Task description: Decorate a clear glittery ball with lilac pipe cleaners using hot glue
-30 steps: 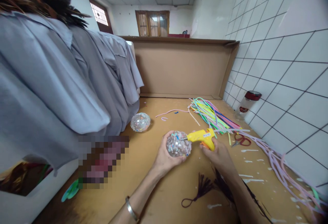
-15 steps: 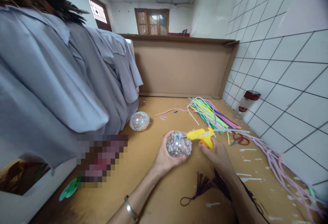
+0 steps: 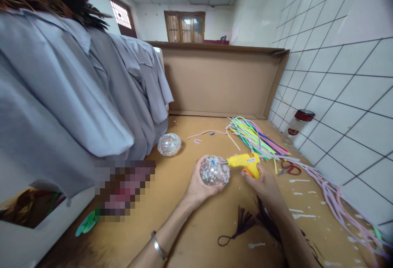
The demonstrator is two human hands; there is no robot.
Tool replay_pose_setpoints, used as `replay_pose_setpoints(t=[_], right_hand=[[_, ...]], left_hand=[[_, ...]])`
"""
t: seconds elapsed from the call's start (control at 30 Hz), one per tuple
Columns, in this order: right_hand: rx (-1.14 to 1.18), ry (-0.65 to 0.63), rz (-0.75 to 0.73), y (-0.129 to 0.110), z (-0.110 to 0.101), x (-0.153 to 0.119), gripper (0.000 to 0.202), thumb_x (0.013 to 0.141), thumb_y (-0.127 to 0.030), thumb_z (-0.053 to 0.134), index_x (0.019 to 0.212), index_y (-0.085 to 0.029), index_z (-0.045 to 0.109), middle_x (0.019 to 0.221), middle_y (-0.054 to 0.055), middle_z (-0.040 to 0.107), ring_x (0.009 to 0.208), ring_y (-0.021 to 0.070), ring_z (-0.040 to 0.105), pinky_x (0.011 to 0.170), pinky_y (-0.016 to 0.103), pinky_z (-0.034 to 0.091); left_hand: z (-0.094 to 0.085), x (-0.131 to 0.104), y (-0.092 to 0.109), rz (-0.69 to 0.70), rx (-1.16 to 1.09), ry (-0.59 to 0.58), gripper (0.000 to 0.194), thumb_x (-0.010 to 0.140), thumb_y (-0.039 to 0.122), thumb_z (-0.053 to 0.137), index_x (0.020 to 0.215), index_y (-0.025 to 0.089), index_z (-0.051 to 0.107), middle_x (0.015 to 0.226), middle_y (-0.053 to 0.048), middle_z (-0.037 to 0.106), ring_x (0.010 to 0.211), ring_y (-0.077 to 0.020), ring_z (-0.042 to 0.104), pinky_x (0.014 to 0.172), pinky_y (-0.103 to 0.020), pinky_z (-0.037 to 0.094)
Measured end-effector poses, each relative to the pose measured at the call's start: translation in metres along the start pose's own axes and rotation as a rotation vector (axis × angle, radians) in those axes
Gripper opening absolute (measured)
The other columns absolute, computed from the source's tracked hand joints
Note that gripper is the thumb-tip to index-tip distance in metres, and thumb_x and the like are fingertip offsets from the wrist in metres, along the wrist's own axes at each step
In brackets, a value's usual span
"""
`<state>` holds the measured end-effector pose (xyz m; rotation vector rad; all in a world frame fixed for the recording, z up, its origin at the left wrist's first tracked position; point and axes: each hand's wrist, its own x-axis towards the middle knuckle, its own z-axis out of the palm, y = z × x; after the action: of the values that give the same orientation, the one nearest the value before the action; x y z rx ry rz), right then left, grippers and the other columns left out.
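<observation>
Closed around the left and lower side of a clear ball with colourful flecks (image 3: 215, 172) is my left hand (image 3: 196, 184). My right hand (image 3: 262, 184) grips the handle of a yellow hot glue gun (image 3: 244, 161), a finger at its orange trigger. The metal nozzle points left and meets the ball's upper right side; whether it touches I cannot tell. A second clear flecked ball (image 3: 169, 144) rests on the tabletop further back on the left. Under my right forearm, partly hidden, lie dark tassels, one with a cord loop (image 3: 244, 223).
Pipe cleaners (image 3: 250, 135) lie in a bundle at the back right, with lilac ones (image 3: 331, 194) along the tiled wall. Red-handled scissors (image 3: 290, 168) and a red-lidded jar (image 3: 299, 124) are nearby. Grey cloth (image 3: 123, 88) hangs left; a cardboard panel (image 3: 217, 79) stands behind. Dried glue marks the right side.
The view has shifted slightly, so the surroundings sit a little further right. The glue gun has moved slightly right with my right hand; both hands keep their holds.
</observation>
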<state>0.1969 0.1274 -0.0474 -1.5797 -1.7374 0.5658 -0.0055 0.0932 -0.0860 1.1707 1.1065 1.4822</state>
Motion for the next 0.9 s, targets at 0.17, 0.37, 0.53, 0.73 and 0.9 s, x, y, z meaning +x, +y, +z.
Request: replay_pose_setpoints(t=[0.17, 0.37, 0.53, 0.73, 0.9], right_hand=[[-0.042, -0.013, 0.0, 0.0005, 0.0022, 0.0002, 0.032, 0.066, -0.055, 0.049, 0.067, -0.023, 0.05, 0.059, 0.003, 0.058, 0.057, 0.0194, 0.052, 0.054, 0.029, 0.035], [-0.051, 0.019, -0.03, -0.001, 0.003, -0.0005, 0.031, 0.067, -0.054, 0.049, 0.065, -0.024, 0.048, 0.06, 0.003, 0.059, 0.058, 0.02, 0.053, 0.054, 0.029, 0.036], [-0.056, 0.019, -0.014, -0.0015, 0.0036, -0.0004, 0.031, 0.067, -0.055, 0.049, 0.065, -0.025, 0.046, 0.059, 0.002, 0.056, 0.057, 0.0195, 0.051, 0.054, 0.029, 0.035], [-0.092, 0.05, -0.011, -0.0013, 0.0043, -0.0003, 0.031, 0.067, -0.055, 0.048, 0.065, -0.025, 0.044, 0.056, 0.002, 0.053, 0.055, 0.0196, 0.05, 0.054, 0.029, 0.033], [-0.087, 0.022, -0.027, 0.0016, 0.0039, -0.0003, 0.03, 0.069, -0.054, 0.049, 0.066, -0.025, 0.046, 0.057, 0.003, 0.056, 0.055, 0.0199, 0.051, 0.052, 0.029, 0.034]], left_hand=[[0.0012, -0.0011, 0.0046, -0.011, -0.061, -0.01, 0.095, 0.045, 0.019, 0.086, 0.128, 0.023, 0.04, 0.128, -0.011, 0.06, 0.116, -0.0297, 0.061, 0.102, -0.045, 0.048], [0.0024, -0.002, 0.0066, -0.019, -0.075, -0.013, 0.094, 0.044, 0.02, 0.085, 0.127, 0.023, 0.04, 0.127, -0.01, 0.06, 0.113, -0.0285, 0.062, 0.1, -0.043, 0.049], [0.0019, -0.0012, 0.0057, -0.017, -0.07, -0.022, 0.094, 0.045, 0.02, 0.085, 0.127, 0.022, 0.039, 0.127, -0.012, 0.06, 0.113, -0.0289, 0.062, 0.099, -0.043, 0.05], [0.0023, -0.0013, 0.0001, -0.009, -0.046, -0.022, 0.096, 0.045, 0.019, 0.085, 0.129, 0.022, 0.04, 0.129, -0.012, 0.059, 0.116, -0.0291, 0.061, 0.104, -0.044, 0.046], [-0.0005, 0.0008, -0.0005, -0.019, -0.01, 0.007, 0.098, 0.043, 0.019, 0.087, 0.13, 0.022, 0.041, 0.129, -0.013, 0.058, 0.117, -0.0308, 0.06, 0.103, -0.044, 0.047]])
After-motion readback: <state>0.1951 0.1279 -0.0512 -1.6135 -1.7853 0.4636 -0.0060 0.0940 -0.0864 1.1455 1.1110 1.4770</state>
